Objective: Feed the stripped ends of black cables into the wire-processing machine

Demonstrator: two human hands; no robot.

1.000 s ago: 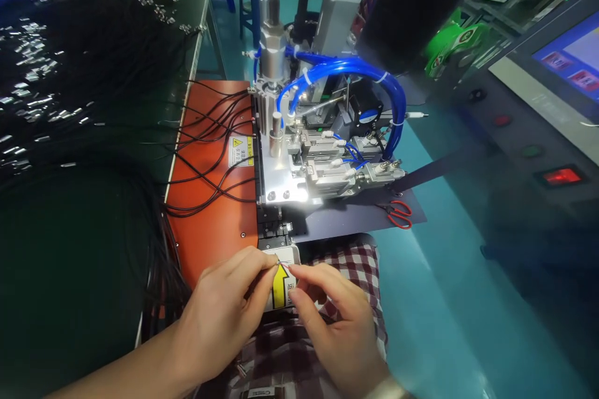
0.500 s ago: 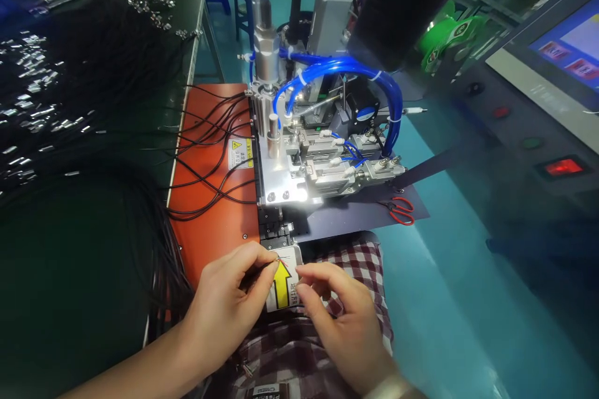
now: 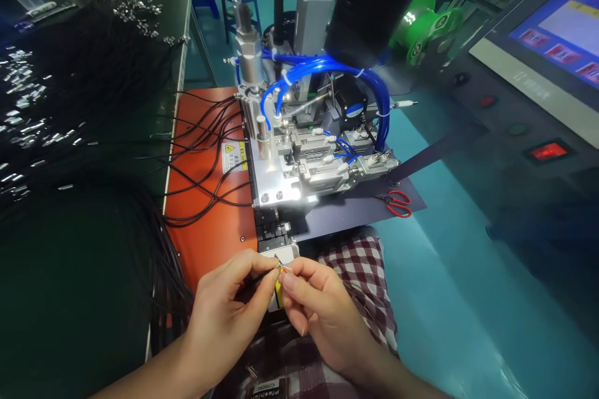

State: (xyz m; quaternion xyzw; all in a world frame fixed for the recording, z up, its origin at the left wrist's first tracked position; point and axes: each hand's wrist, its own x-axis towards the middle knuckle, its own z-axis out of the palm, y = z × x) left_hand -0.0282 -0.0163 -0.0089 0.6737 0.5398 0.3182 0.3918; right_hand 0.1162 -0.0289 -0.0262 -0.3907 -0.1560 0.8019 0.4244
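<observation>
Both hands are together low in the centre, right over the person's checked lap. The left hand (image 3: 229, 308) has its thumb and forefinger pinched tight on the end of a thin black cable (image 3: 253, 278), the other fingers curled under. The right hand (image 3: 318, 312) meets it tip to tip, thumb and forefinger closed on the tiny bared wire ends (image 3: 282, 269) sticking out of that cable; what exactly sits between those fingertips is too small to tell. The pinch point hangs just in front of a white plate with a yellow arrow label (image 3: 279, 290), which the hands partly cover.

Right behind it sits the machine (image 3: 299, 162): a bright metal block with clamps, looped blue air hoses (image 3: 327, 68) over the top and a steel cylinder (image 3: 248, 56) standing upright at its left rear. To its left an orange pad (image 3: 210, 230) carries several loose black wires (image 3: 206, 156) that run into the machine's side, beside a yellow warning sticker (image 3: 234, 156). Red-handled scissors (image 3: 397, 204) lie on the dark mat (image 3: 355, 215) to the right of the machine. Far left, on the dark green surface (image 3: 93, 274), a big bundle of black cables with shiny metal tips (image 3: 32, 118). Upper right, a control panel with a lit red switch (image 3: 547, 151) and a screen (image 3: 561, 31).
</observation>
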